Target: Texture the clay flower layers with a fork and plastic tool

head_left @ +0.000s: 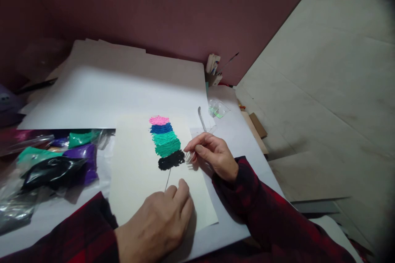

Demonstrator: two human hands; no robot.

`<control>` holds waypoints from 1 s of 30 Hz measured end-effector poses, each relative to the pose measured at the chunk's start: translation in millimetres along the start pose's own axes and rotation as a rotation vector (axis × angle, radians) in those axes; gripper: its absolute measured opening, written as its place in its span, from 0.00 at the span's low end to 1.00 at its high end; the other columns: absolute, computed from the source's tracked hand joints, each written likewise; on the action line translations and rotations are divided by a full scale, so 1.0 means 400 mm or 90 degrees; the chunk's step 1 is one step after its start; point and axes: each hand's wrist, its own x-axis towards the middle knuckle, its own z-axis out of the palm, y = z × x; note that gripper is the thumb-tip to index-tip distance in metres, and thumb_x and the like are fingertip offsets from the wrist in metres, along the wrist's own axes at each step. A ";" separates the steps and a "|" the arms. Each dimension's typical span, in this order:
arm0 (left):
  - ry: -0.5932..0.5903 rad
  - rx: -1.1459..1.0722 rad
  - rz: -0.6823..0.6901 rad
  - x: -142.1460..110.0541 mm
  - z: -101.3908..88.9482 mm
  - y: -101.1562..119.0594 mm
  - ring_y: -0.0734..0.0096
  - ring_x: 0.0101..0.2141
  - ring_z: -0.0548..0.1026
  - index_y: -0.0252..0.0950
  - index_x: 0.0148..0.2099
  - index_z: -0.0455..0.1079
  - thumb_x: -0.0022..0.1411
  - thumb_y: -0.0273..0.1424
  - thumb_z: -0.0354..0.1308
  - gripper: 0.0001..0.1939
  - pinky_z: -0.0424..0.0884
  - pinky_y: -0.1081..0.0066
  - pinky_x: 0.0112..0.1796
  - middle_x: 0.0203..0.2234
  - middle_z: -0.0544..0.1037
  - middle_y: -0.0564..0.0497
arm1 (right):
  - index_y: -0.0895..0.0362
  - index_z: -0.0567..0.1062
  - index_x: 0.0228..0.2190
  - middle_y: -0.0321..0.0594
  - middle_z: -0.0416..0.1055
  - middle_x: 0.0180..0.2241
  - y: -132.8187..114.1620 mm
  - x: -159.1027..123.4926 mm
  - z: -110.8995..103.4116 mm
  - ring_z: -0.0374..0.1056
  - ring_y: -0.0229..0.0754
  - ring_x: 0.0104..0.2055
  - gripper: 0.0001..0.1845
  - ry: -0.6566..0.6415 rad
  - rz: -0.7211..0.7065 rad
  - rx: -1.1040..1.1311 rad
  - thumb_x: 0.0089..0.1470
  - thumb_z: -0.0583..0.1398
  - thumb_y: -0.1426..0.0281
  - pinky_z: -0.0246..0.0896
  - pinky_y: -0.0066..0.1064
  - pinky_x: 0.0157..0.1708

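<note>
**Textured colour bands worked on a cream sheet with two fine tools**

Nearest the viewer, the left hand (160, 218) is seen curled loosely on the lower part of the cream sheet (135, 181), its fingers pinched on a thin needle-like tool (168, 178) whose tip is directed up to the black band (171, 160). Both forearms are covered by dark red plaid sleeves (262, 209). Just beyond, the right hand (212, 154) is closed on a slim metal tool (202, 119); the handle is shown projecting upward behind the fingers, while the working end is held at the right edge of the black band. Whether that end touches the material cannot be told. Above the black band, teal bands (166, 141), a blue band (161, 128) and a pink band (159, 120) are stacked in a column on the sheet. To the left, plastic bags of coloured material (55, 164) are laid on the white board (101, 94). Farther right, a small clear packet (219, 109) is seen, and against the maroon wall (173, 4) brushes and tubes (216, 68) are stood.
</note>
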 end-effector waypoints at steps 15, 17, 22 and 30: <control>-0.003 0.010 -0.005 -0.004 0.005 0.003 0.64 0.27 0.74 0.25 0.46 0.68 0.57 0.14 0.40 0.19 0.74 0.67 0.21 0.41 0.74 0.33 | 0.60 0.75 0.31 0.37 0.69 0.24 0.000 -0.001 0.005 0.63 0.32 0.23 0.08 -0.018 0.024 -0.029 0.53 0.60 0.67 0.61 0.26 0.22; 0.002 0.012 -0.004 -0.002 0.005 0.002 0.64 0.26 0.74 0.25 0.46 0.68 0.57 0.14 0.40 0.20 0.74 0.67 0.21 0.41 0.74 0.33 | 0.60 0.75 0.31 0.36 0.68 0.23 0.002 -0.002 0.004 0.63 0.32 0.22 0.09 -0.014 0.030 -0.044 0.54 0.59 0.67 0.61 0.26 0.22; 0.007 0.012 0.002 0.000 0.006 0.001 0.64 0.26 0.74 0.25 0.46 0.69 0.56 0.13 0.40 0.20 0.74 0.67 0.20 0.40 0.74 0.33 | 0.60 0.75 0.31 0.36 0.68 0.24 0.003 -0.003 0.002 0.63 0.32 0.22 0.08 -0.007 0.026 -0.055 0.54 0.59 0.67 0.61 0.27 0.22; -0.004 0.004 -0.002 0.000 0.001 0.002 0.64 0.27 0.74 0.25 0.46 0.69 0.56 0.13 0.40 0.21 0.74 0.67 0.20 0.41 0.74 0.33 | 0.58 0.74 0.32 0.39 0.72 0.32 0.023 0.003 -0.013 0.65 0.33 0.27 0.05 0.019 -0.037 0.011 0.55 0.59 0.70 0.63 0.28 0.29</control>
